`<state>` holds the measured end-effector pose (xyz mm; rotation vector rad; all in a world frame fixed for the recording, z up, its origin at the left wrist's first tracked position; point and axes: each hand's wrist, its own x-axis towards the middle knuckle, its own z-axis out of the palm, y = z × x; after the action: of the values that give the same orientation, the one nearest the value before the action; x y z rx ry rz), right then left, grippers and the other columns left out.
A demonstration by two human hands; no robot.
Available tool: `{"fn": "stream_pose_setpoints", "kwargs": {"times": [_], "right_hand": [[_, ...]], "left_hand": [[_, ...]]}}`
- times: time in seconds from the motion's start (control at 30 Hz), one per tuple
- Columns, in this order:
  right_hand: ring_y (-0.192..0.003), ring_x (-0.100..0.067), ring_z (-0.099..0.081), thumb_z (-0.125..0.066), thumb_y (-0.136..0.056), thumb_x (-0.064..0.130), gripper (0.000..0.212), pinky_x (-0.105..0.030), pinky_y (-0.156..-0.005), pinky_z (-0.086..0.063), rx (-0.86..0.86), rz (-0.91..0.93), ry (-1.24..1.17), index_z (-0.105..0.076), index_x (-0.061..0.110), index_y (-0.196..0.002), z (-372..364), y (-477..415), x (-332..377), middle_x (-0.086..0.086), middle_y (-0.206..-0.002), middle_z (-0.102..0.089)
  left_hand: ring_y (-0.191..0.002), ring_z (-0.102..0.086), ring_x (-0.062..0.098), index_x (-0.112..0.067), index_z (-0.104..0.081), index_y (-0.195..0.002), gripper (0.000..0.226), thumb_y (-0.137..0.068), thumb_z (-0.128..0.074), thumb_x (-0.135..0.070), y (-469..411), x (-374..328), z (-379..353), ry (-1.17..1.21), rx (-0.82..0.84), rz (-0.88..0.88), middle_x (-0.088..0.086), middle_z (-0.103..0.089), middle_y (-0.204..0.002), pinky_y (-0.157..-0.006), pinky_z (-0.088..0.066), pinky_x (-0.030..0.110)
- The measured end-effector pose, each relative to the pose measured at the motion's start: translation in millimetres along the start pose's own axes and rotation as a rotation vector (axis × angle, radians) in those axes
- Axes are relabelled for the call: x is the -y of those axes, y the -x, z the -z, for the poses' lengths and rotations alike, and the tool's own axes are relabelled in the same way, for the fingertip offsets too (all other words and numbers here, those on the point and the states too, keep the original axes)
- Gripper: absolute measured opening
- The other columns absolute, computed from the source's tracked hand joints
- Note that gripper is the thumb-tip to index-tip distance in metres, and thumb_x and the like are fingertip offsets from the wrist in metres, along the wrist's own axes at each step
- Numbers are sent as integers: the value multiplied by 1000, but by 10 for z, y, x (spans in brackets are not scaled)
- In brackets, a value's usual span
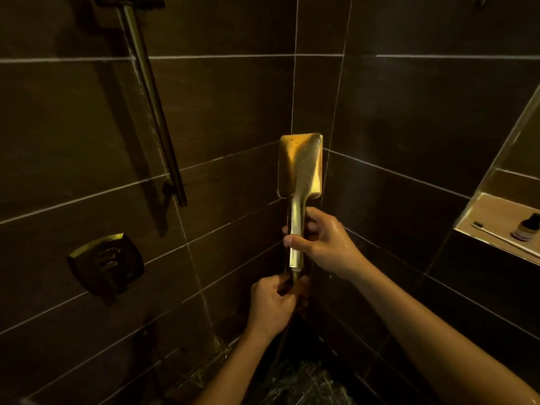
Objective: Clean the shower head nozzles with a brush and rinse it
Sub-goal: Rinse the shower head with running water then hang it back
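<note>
A gold, rectangular hand shower head (301,166) stands upright in the tiled corner, its wet back towards me and its nozzles hidden. My right hand (324,244) is wrapped around its handle. Just below, my left hand (274,302) grips the hose (294,277) where it joins the handle's lower end. A slim brush (502,238) with a dark head lies on the niche shelf at the right, apart from both hands.
A gold slide bar (152,103) runs down the left wall above a square valve plate (108,266). A small dark bottle (527,228) stands beside the brush in the wall niche (485,214). Water glistens on the floor (304,384) below.
</note>
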<state>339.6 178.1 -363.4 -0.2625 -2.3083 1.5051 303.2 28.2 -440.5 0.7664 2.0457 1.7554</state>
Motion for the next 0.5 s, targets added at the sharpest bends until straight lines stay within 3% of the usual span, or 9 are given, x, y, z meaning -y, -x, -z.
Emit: {"fn": "stream_pose_setpoints", "kwargs": {"times": [0.07,0.17,0.27,0.37,0.5], "right_hand": [[-93,-3,-74,-79,-87,24,49,-27,-78,-63,-121,22,172,-59,16,-131,-99,7,-19,2,-107,-75],[-97,-8,-72,-72,-92,33,47,-31,-87,-62,-159,67,244,-56,17,-134,-182,36,-40,1,-107,-74],[-110,-20,-69,-57,-103,30,28,-36,-97,-54,33,52,-25,-60,20,-129,-118,62,-23,-6,-117,-71],[-119,-24,-68,-52,-105,18,35,-42,-101,-54,167,-82,-414,-54,14,-139,-33,65,-27,-13,-128,-69],[-112,-27,-71,-63,-99,14,38,-39,-96,-58,160,-95,-472,-56,13,-137,11,21,-80,-20,-120,-71]], "left_hand": [[-63,-74,6,-19,-80,-83,15,-94,-72,-25,21,-29,-19,-29,-19,28,1,-78,-69,-57,-53,14],[-67,-76,9,-21,-80,-86,12,-94,-71,-24,37,-31,0,5,-15,49,-1,-79,-71,-60,-57,18],[-64,-75,14,-15,-79,-84,13,-95,-70,-16,26,-33,53,94,13,66,3,-77,-69,-58,-56,19],[-59,-73,14,-14,-75,-80,17,-95,-69,-11,18,-27,116,139,40,67,4,-75,-67,-55,-56,20],[-60,-73,17,-9,-74,-82,15,-96,-67,-9,47,-31,104,147,52,82,5,-74,-67,-57,-58,26]]}}
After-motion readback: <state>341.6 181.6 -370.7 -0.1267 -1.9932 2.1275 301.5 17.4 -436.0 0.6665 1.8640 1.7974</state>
